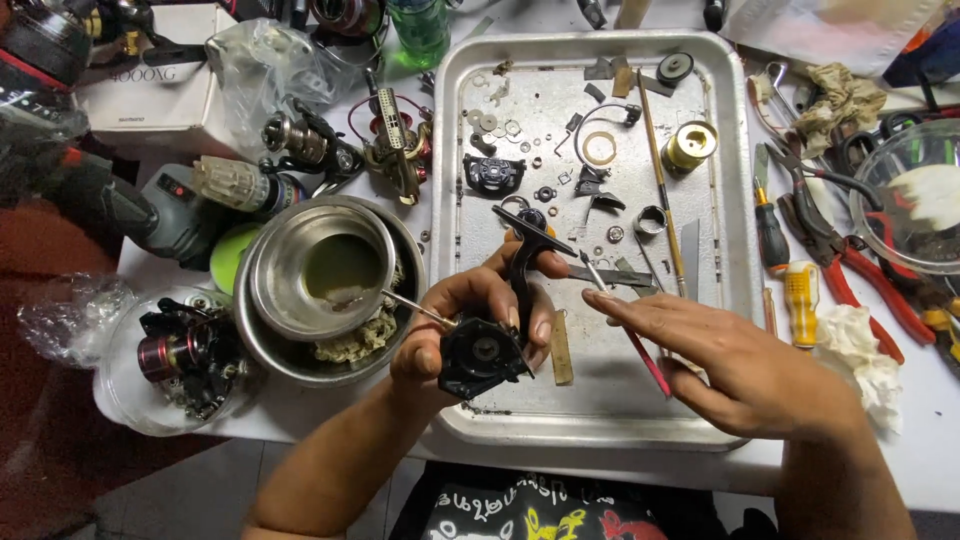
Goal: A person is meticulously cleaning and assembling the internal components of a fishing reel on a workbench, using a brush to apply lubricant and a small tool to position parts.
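Note:
My left hand (455,320) grips a black fishing reel body (485,345), its long black stem (525,250) rising up over a metal tray (735,200). A thin metal shaft (415,308) sticks out to the left of the reel. My right hand (720,365) holds a slim red-handled tool (630,335), its metal tip close to the reel's stem. On the tray lie several small washers, rings, a gold spool (690,145) and a black reel part (494,175).
Nested steel bowls (320,275) stand left of the tray. A plastic tub with a red reel (175,355) sits further left. Pliers, screwdrivers (800,300) and rags lie right of the tray, beside a clear bowl (915,195). More reels and a white box crowd the back left.

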